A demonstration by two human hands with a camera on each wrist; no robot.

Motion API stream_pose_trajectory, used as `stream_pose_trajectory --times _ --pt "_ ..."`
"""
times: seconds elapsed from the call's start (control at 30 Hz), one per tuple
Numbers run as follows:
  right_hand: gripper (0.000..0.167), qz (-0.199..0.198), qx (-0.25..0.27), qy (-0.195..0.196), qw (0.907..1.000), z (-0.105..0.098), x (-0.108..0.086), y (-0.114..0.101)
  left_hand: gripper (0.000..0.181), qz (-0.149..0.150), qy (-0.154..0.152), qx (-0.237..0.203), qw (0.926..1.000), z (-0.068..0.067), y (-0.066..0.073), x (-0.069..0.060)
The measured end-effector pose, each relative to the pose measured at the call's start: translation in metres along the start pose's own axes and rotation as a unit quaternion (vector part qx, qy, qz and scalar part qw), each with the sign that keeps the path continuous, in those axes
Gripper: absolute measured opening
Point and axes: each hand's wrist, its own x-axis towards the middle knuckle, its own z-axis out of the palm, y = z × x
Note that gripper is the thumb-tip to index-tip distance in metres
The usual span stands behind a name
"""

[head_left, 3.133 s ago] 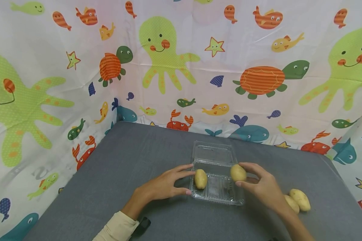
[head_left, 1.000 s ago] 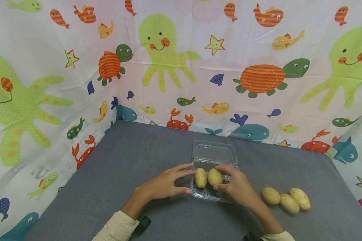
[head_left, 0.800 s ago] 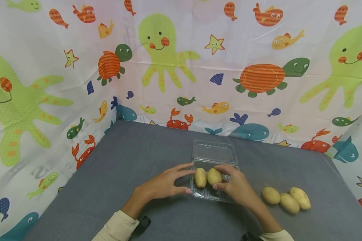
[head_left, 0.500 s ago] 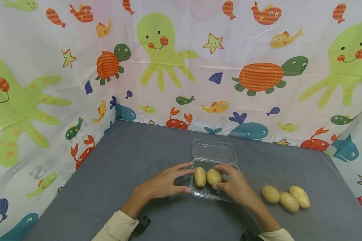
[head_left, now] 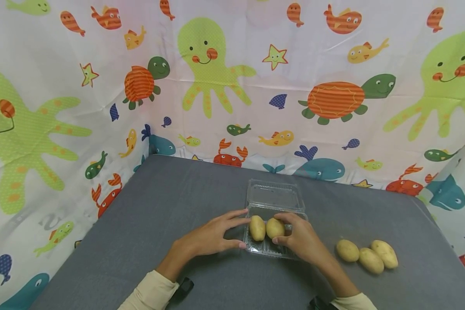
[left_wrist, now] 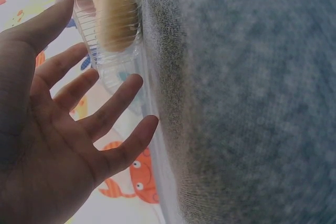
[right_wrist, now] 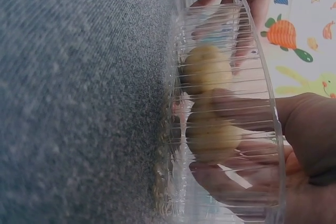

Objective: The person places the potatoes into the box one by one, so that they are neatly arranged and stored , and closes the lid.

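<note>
A clear plastic container (head_left: 269,254) lies with its lid folded back, away from the person. Two potatoes sit side by side in its base: a left potato (head_left: 257,228) and a right potato (head_left: 275,228). The right hand (head_left: 304,239) reaches over the container's right side and holds the right potato between thumb and fingers, seen through the clear wall in the right wrist view. At the container's left edge, the left hand (head_left: 213,234) has its fingers spread, with thumb and fingertips at the rim; the left wrist view shows its palm (left_wrist: 58,145) holding nothing.
Three more potatoes (head_left: 371,261) lie close together on the grey table (head_left: 159,206), right of the container. A curtain (head_left: 232,86) printed with sea animals stands behind the table and along its sides. Dark bands (head_left: 184,287) are on both wrists.
Since the earliest frame, the right hand has moved left with its potato, from the container's right side to beside the left potato. In the last second the hands have hardly moved.
</note>
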Motion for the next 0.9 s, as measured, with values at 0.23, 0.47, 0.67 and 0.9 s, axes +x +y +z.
stream_pose_trajectory --times 0.23,0.47,0.67,0.9 --pt "0.062 0.004 0.024 -0.016 0.9996 -0.0001 -0.0001 -0.0012 0.071 -0.004 0.0 -0.001 1.0 -0.001 0.0028 -0.0001" --pt "0.061 -0.003 0.015 -0.011 0.9998 0.0006 -0.0001 0.0001 0.071 -0.008 0.001 -0.003 1.0 -0.0009 0.0044 -0.0003" --pt "0.063 -0.002 0.027 -0.013 0.9996 0.0002 0.0004 -0.0001 0.071 -0.008 0.0 -0.004 1.0 -0.0008 0.0038 0.0002" --pt "0.067 0.0 0.027 -0.016 0.9995 -0.0023 0.0008 -0.002 0.071 -0.006 -0.002 -0.009 0.9999 -0.0016 0.0027 0.0011"
